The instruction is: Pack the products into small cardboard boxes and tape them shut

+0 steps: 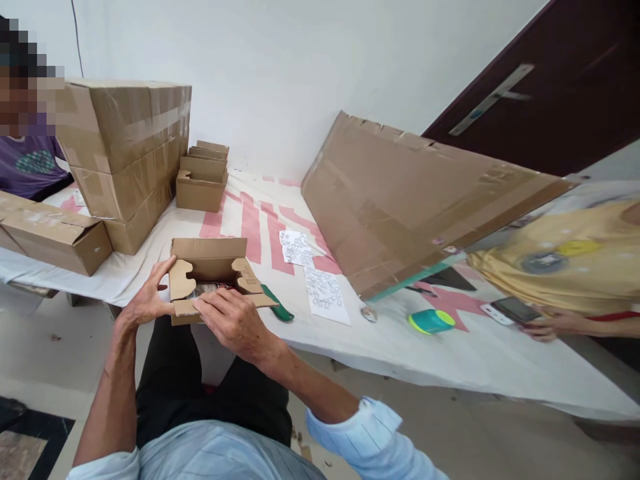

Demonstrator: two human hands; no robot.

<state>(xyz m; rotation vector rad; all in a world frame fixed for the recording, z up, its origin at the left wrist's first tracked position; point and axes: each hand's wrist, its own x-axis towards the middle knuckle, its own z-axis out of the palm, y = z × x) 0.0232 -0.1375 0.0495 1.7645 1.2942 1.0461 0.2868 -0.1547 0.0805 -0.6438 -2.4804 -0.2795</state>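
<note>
A small brown cardboard box (209, 248) stands at the table's front edge with its flaps up. My left hand (150, 293) grips the box's left side, fingers on the side flap and thumb near the front corner. The fingers of my right hand (235, 320) are bent together over the front flap. Something printed, too small to make out, shows inside the box. Just right of the box lies a green tool (280, 307), partly hidden by a flap.
Large taped cartons (135, 147) and smaller open boxes (200, 190) stand at the left and back. Printed sheets (327, 297), a tape roll (369, 314), a teal container (433, 321) and a leaning cardboard sheet (400, 200) are rightward. Two people sit nearby; one hand (545, 327) holds a phone.
</note>
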